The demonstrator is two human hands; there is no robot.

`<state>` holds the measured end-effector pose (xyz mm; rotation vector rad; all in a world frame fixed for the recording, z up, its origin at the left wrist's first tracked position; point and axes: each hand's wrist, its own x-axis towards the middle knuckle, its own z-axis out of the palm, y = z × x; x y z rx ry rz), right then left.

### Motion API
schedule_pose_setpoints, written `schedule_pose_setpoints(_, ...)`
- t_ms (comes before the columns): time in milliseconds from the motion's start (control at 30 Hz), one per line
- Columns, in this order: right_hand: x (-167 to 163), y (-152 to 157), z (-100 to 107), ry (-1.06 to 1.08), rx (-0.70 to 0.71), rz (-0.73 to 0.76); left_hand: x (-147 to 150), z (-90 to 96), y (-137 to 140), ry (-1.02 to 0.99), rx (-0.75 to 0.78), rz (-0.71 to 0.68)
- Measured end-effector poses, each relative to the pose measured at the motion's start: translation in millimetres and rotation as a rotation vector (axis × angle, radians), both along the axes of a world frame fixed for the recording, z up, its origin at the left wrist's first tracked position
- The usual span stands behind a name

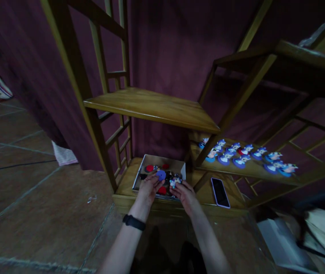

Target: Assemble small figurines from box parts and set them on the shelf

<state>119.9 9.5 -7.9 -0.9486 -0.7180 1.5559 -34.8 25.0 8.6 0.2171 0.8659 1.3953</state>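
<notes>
A shallow cardboard box (176, 164) stands on the lowest shelf, with red round bases and dark figurines inside. Over its left half my left hand (148, 187) pinches a purple round disc (160, 175). Whether a figurine is attached beneath that disc, I cannot tell. My right hand (185, 193) has its fingers closed on a small white-and-blue figurine (175, 181) above the right side of the box. The two held things are apart, a short distance from each other.
Several figurines on purple, blue and red bases (240, 160) stand on the raised shelf to the right. A phone (220, 192) lies on the low board. A wooden shelf (151, 106) juts out above the box. A pale box (285, 239) sits on the floor at right.
</notes>
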Motion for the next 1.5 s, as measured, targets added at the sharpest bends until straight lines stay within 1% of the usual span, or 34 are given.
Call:
schedule_pose_setpoints(67, 3.7, -2.8, 5.7, -0.033, 0.067, -0.045, 13.2, -3.0, -5.0, -0.003, 0.003, -0.072)
schedule_pose_setpoints(133, 7.5, -2.3, 9.9, -0.082, 0.132, -0.076, 23.1, -5.0, -9.4, -0.006, 0.004, -0.110)
schedule_pose_setpoints(233, 12.7, 0.3, 13.4, -0.194, 0.201, -0.099, 32.0, -5.8, -13.4, 0.000, 0.005, -0.139)
schedule_pose_setpoints(333, 16.0, 1.7, 13.7, -0.305, 0.238, -0.080, 36.7, -6.3, -13.8, 0.016, 0.007, -0.137)
schedule_pose_setpoints(500, 18.8, 2.8, 10.5, -0.394, 0.253, -0.067, 42.5, -9.6, -12.0, 0.034, 0.009, -0.098)
schedule_pose_setpoints(633, 20.1, 4.7, 7.3, -0.409, 0.273, -0.070, 45.3, -10.7, -12.3, 0.072, 0.037, -0.101)
schedule_pose_setpoints(733, 20.5, 6.4, 4.4, -0.464, 0.308, -0.063, 45.2, -10.8, -12.5, 0.087, 0.065, -0.103)
schedule_pose_setpoints(867, 20.2, 7.9, 1.7, -0.540, 0.341, -0.104, 43.9, -12.0, -12.6, 0.091, 0.080, -0.131)
schedule_pose_setpoints(1100, 16.3, 6.3, 2.2, -0.595, 0.364, -0.131, 42.1, -13.2, -14.5, 0.096, 0.040, -0.096)
schedule_pose_setpoints(1233, 16.0, 7.2, -1.2, -0.617, 0.384, -0.151, 42.4, -11.4, -15.2, 0.109, 0.018, -0.087)
schedule_pose_setpoints(1500, 13.6, 8.1, -9.1, -0.588, 0.334, -0.192, 52.0, -9.4, -20.2, 0.178, 0.054, 0.000)
